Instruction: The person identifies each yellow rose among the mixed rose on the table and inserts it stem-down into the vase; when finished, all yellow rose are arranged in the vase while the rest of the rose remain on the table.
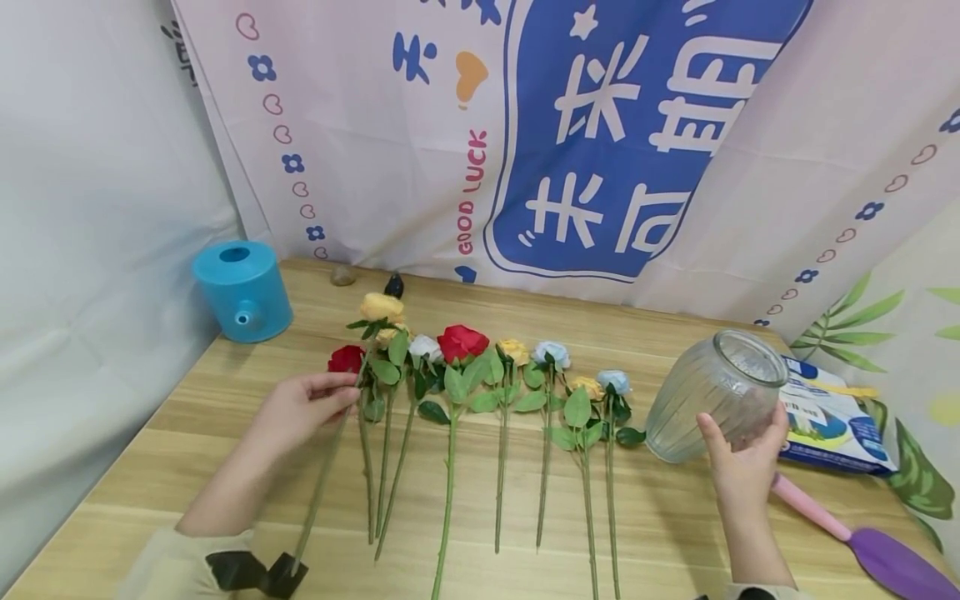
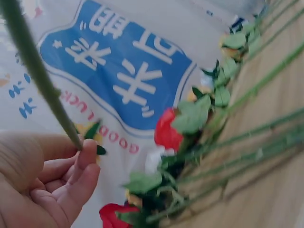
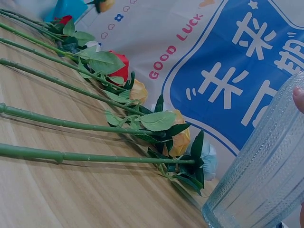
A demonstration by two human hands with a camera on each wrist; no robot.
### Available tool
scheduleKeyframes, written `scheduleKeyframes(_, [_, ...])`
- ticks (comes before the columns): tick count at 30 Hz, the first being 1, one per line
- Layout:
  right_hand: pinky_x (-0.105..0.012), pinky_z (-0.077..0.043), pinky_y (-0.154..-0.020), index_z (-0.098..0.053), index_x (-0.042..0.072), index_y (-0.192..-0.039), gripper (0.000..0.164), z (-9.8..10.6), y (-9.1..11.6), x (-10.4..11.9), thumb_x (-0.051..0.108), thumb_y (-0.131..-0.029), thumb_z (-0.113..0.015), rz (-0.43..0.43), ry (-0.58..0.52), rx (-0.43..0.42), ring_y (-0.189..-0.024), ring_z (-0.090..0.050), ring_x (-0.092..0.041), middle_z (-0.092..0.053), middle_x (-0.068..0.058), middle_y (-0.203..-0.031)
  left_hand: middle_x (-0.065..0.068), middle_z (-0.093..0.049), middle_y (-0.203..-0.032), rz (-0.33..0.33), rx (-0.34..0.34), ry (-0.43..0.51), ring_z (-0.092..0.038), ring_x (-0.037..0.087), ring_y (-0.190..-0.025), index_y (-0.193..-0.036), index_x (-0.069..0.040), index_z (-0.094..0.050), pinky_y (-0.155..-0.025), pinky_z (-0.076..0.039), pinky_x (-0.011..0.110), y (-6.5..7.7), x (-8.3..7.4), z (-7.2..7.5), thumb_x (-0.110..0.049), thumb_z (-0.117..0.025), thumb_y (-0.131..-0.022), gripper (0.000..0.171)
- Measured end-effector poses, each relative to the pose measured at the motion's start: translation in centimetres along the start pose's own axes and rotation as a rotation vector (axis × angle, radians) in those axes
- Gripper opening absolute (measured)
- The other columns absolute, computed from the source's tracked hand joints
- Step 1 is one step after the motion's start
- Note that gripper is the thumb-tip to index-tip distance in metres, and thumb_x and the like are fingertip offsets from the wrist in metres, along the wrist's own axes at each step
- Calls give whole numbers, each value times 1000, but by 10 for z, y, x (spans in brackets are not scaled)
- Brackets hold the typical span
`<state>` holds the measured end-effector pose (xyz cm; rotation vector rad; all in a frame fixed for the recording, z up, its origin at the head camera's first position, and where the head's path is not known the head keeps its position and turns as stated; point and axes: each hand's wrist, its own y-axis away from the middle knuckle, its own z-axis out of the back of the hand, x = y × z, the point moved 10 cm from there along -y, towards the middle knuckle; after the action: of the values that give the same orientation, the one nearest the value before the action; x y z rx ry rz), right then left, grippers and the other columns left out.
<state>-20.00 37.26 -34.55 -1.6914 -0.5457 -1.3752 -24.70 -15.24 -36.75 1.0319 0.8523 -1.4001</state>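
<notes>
In the head view my left hand (image 1: 300, 417) pinches the green stem of a yellow rose (image 1: 382, 307) between thumb and fingers. Its bloom stands above the others. The left wrist view shows that stem (image 2: 45, 88) running down into the fingertips. My right hand (image 1: 744, 467) grips a clear ribbed glass vase (image 1: 693, 400), which leans with its mouth up and to the right. Whether the vase's base touches the table cannot be told. Between the hands lies a row of artificial roses, among them a red rose (image 1: 462, 342), a white rose (image 1: 426, 348) and a light blue rose (image 1: 552, 353).
A blue watering can (image 1: 251, 292) stands at the table's back left. Two small dark stones lie near the back edge, one a black stone (image 1: 394, 286). On the right are a blue and white packet (image 1: 832, 425) and a purple spade (image 1: 892, 560) with a pink handle. A printed cloth (image 1: 390, 167) hangs behind.
</notes>
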Motion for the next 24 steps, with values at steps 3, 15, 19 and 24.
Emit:
scheduleKeyframes(3, [-21, -21, -104, -16, 18, -140, 83, 0, 0, 2, 0, -77, -68, 1, -1, 1, -129, -25, -22, -24, -11, -140, 21, -62, -100, -29, 1, 62, -64, 13, -81, -116, 12, -52, -73, -52, 28, -2, -13, -7, -12, -57, -89, 36])
scheduleKeyframes(15, [-21, -17, -105, -10, 19, -142, 86, 1, 2, -1, 2, -79, -67, -43, 55, 16, -132, -19, -19, -18, -12, -144, 10, -61, -90, -119, -33, 433, -63, 11, -76, -106, 9, -55, -77, -51, 33, -28, -84, -53, -8, -60, -87, 27])
scheduleKeyframes(19, [-22, -17, -106, -10, 20, -142, 87, 2, 2, -3, 3, -79, -67, -54, 85, 12, -132, -18, -20, -18, -13, -145, 18, -61, -91, -217, -68, 545, -64, 14, -74, -104, 9, -56, -75, -52, 33, -44, -115, -70, -5, -60, -86, 24])
scheduleKeyframes(24, [-23, -17, -106, -11, 21, -142, 86, 2, 0, -3, 4, -79, -67, -41, 104, 7, -132, -19, -20, -19, -13, -145, 12, -65, -81, -364, -115, 734, -65, 14, -73, -96, 6, -59, -76, -51, 36, -58, -152, -89, -1, -61, -84, 14])
